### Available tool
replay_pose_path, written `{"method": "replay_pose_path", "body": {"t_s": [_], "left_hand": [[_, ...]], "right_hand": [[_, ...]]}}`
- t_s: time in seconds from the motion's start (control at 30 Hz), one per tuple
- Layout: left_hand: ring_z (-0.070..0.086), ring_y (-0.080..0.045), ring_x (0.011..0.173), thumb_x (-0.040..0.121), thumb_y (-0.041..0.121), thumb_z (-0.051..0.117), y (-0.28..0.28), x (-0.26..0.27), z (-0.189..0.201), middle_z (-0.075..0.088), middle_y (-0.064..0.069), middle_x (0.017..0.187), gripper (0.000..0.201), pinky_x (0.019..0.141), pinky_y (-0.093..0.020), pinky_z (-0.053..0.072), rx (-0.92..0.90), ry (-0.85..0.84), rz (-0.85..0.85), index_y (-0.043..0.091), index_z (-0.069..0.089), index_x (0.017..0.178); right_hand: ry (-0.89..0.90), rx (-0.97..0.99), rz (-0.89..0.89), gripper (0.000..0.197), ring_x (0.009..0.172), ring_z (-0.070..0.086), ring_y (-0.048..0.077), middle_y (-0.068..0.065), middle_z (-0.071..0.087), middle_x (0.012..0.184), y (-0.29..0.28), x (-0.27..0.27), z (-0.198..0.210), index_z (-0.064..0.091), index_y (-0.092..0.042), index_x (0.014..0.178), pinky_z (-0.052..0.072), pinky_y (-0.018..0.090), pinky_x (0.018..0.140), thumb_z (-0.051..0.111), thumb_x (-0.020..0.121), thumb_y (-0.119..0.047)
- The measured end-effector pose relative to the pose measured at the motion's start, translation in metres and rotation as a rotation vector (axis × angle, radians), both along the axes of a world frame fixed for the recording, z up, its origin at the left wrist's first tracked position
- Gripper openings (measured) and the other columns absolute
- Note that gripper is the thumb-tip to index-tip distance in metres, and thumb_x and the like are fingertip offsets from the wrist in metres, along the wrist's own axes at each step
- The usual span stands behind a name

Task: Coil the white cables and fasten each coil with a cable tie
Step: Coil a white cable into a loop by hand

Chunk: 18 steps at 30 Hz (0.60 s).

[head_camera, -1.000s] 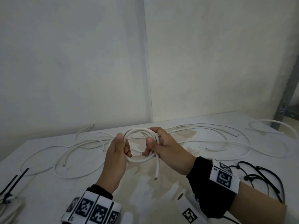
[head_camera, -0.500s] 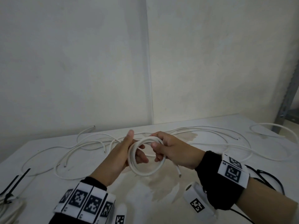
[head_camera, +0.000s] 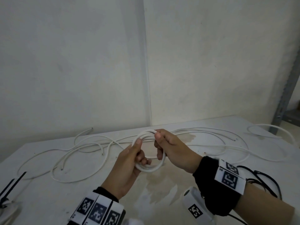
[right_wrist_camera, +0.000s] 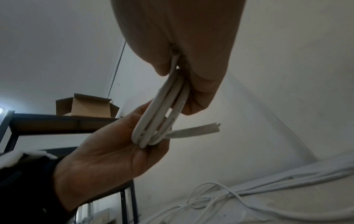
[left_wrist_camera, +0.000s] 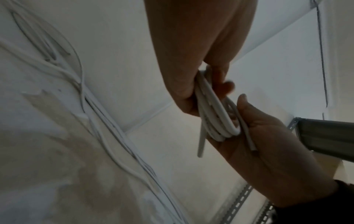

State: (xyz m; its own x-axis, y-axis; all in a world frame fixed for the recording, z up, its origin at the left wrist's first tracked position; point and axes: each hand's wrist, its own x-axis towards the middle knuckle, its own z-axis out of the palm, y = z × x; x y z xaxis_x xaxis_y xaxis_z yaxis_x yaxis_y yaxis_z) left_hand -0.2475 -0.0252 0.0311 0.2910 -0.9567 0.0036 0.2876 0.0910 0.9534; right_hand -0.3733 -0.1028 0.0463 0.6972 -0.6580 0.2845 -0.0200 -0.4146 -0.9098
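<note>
One white cable coil [head_camera: 150, 166] is wound and held above the table [head_camera: 48, 200], the left hand [head_camera: 129, 166] curled round its near side and the right hand [head_camera: 172, 151] pinching its far side, both cut ends loose. No tie is on it yet; beyond the grip several white cables [head_camera: 211, 145] lie uncoiled, and black cable ties [head_camera: 11, 184] wait well to the left.

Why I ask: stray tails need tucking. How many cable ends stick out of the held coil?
2. One end hangs from the coil below the left hand; the other end lies across the right hand's palm. Others may be hidden.
</note>
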Motion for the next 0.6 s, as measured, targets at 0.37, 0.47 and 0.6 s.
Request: {"method": "replay_pose_path", "body": {"t_s": [0.37,0.47,0.6], "left_hand": [[0.023,-0.008,0.036,0.093,0.043,0.041,0.003,-0.01,0.01,0.022,0.006,0.046,0.045,0.04,-0.02,0.035,0.11,-0.154,-0.02,0.012,0.04,0.061],[0.023,-0.007,0.035,0.095,0.04,0.039,0.0,-0.015,0.008,0.022,0.006,0.044,0.044,0.039,-0.019,0.035,0.035,-0.043,0.078,0.013,0.038,0.061],[0.028,-0.007,0.035,0.095,0.039,0.037,-0.002,-0.015,0.005,0.027,0.006,0.043,0.044,0.042,-0.02,0.041,-0.046,0.087,0.111,0.012,0.04,0.061]], "right_hand": [[0.043,-0.115,0.106,0.017,0.062,0.036,0.017,0.002,0.039,0.068,0.002,-0.003,0.0,0.044,-0.016,0.099,0.035,0.028,0.059,0.03,0.099,-0.026],[-0.046,-0.144,-0.044,0.03,0.062,0.042,0.006,-0.001,0.047,0.066,0.0,-0.004,-0.007,0.05,-0.011,0.093,0.037,0.015,0.065,0.025,0.1,-0.026],[-0.005,-0.14,-0.073,0.045,0.056,0.041,0.002,-0.004,0.047,0.062,-0.004,-0.006,-0.009,0.053,0.003,0.089,0.035,0.013,0.061,0.023,0.1,-0.03]]}}
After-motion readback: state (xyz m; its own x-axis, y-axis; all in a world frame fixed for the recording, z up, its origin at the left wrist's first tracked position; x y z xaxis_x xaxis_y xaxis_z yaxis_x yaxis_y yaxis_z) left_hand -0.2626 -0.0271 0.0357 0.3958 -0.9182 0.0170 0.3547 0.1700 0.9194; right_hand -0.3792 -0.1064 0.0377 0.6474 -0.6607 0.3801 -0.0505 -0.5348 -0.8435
